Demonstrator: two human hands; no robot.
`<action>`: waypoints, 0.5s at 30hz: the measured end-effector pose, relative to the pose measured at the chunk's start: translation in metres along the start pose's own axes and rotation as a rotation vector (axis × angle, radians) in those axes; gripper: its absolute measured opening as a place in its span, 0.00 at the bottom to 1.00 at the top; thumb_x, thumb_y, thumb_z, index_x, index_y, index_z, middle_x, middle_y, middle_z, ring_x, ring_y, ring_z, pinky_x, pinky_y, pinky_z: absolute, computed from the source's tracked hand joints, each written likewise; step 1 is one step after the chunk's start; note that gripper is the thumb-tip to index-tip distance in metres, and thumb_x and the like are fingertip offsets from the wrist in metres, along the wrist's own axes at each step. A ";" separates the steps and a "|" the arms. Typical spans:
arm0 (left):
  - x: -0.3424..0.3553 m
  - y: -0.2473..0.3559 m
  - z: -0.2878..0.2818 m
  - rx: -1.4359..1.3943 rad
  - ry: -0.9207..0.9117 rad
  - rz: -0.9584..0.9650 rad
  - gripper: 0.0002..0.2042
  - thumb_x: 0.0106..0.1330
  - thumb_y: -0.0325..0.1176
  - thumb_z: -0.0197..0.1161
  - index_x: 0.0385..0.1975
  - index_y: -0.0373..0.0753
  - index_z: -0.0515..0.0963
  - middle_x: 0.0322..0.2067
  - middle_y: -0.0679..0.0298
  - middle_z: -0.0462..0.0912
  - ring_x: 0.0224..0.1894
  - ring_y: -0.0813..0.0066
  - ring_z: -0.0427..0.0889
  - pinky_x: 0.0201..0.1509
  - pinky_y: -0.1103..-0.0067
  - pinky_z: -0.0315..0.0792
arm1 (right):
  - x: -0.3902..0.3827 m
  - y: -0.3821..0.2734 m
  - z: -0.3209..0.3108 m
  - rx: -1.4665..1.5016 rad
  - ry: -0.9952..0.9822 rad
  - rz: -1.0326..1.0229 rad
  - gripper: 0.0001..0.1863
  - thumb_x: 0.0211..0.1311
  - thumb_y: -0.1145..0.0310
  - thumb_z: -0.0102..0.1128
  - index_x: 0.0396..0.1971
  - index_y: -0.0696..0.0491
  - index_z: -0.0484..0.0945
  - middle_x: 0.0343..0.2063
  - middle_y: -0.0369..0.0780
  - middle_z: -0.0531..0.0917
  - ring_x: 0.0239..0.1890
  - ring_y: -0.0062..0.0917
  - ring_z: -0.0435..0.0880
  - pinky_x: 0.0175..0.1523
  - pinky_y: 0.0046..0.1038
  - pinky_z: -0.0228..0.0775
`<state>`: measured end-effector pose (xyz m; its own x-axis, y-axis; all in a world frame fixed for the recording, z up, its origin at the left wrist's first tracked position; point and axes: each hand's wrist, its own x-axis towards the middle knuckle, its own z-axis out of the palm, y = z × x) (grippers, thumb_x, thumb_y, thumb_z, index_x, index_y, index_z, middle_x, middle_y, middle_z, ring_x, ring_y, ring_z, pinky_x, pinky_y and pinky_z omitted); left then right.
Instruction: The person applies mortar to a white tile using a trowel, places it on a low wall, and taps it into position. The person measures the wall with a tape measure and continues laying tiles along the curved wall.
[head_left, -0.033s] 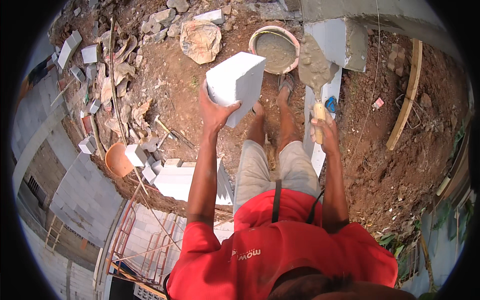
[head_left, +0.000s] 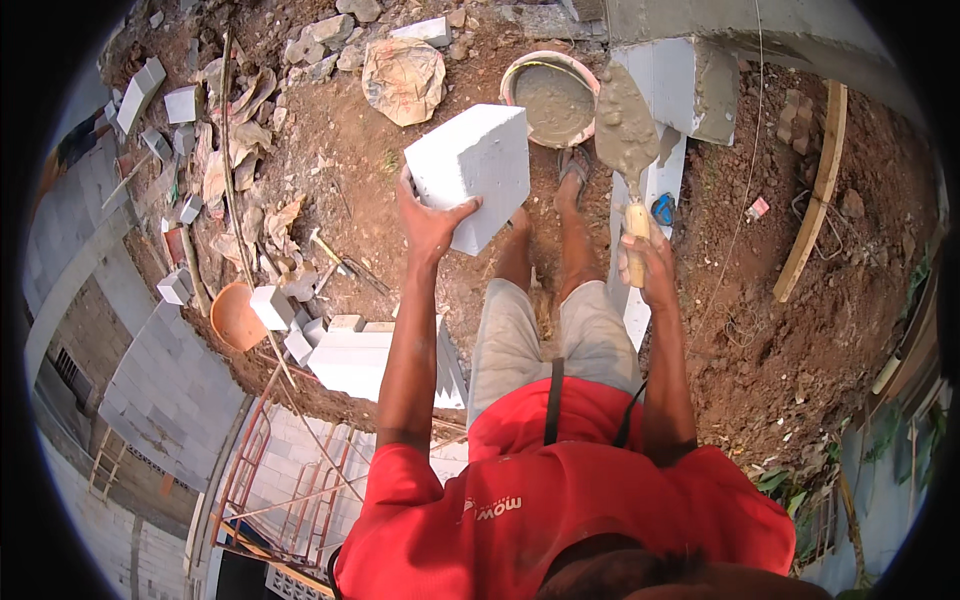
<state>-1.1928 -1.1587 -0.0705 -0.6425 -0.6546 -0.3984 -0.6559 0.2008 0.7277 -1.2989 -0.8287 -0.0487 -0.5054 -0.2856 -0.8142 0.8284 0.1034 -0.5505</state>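
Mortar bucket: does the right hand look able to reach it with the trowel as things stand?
Likely yes: the right hand holds the trowel, which appears beside the mortar bucket, and nothing visible covers the open top, though depth is hard to judge.

The left hand [head_left: 432, 222] grips a white block [head_left: 470, 175]; the right hand [head_left: 650, 262] holds a mortar-covered trowel [head_left: 627, 125].

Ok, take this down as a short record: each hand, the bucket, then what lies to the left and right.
Left hand: grips a white block
Right hand: holds a trowel by its pale handle, blade loaded with mortar
Bucket: ahead of the person, with grey mix inside
Left side: hammer, orange bowl, white block stack
Right side: wooden plank on soil
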 end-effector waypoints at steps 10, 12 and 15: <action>-0.034 -0.036 0.055 -1.508 0.255 -0.915 0.45 0.56 0.56 0.69 0.72 0.44 0.59 0.67 0.52 0.64 0.69 0.48 0.66 0.71 0.46 0.65 | 0.006 -0.017 0.035 -0.008 -0.186 0.015 0.25 0.64 0.65 0.54 0.61 0.57 0.73 0.22 0.36 0.75 0.19 0.17 0.72 0.23 0.20 0.66; -0.031 -0.030 0.057 -1.545 0.316 -0.910 0.42 0.57 0.56 0.68 0.71 0.46 0.61 0.68 0.54 0.65 0.69 0.49 0.66 0.71 0.46 0.65 | 0.008 -0.015 0.038 -0.018 -0.173 0.015 0.25 0.63 0.67 0.55 0.60 0.58 0.73 0.24 0.36 0.75 0.20 0.17 0.72 0.24 0.21 0.68; -0.029 -0.032 0.058 -1.564 0.358 -0.946 0.40 0.59 0.56 0.66 0.70 0.48 0.63 0.68 0.56 0.66 0.69 0.50 0.67 0.70 0.46 0.66 | 0.009 -0.009 0.051 -0.128 -0.116 0.005 0.25 0.61 0.72 0.58 0.61 0.57 0.72 0.28 0.38 0.78 0.24 0.19 0.76 0.28 0.23 0.72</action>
<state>-1.1759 -1.1036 -0.1147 -0.0877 -0.2793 -0.9562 0.3467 -0.9084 0.2336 -1.2985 -0.8812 -0.0418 -0.4640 -0.3921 -0.7943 0.7896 0.2233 -0.5715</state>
